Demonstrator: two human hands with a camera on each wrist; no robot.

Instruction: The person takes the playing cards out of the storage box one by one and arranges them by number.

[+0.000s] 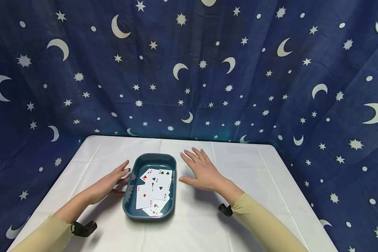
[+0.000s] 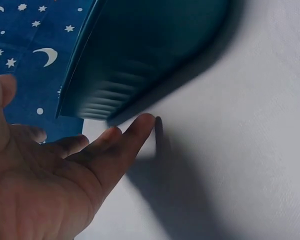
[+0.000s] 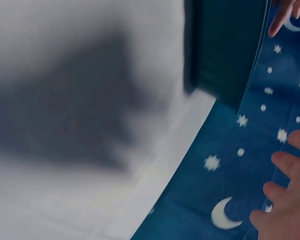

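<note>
A dark teal rectangular tray (image 1: 152, 158) stands on the white-covered table, left of its middle. Several playing cards (image 1: 160, 187) lie face up and overlapping inside it, an ace of diamonds and clubs cards among them. Beside the tray's left wall is my left hand (image 1: 105, 185), its fingers spread; in the left wrist view that hand (image 2: 65, 180) is close to the tray's side (image 2: 135, 65), and whether it touches I cannot tell. My right hand (image 1: 204, 173) hovers to the right of the tray, apart from it, fingers extended and holding nothing.
A white cloth covers the table (image 1: 239, 164). Behind and around it hangs a dark blue curtain (image 1: 208, 80) with moons and stars. Each wrist wears a black strap-mounted device, such as the one on the right wrist (image 1: 225, 210).
</note>
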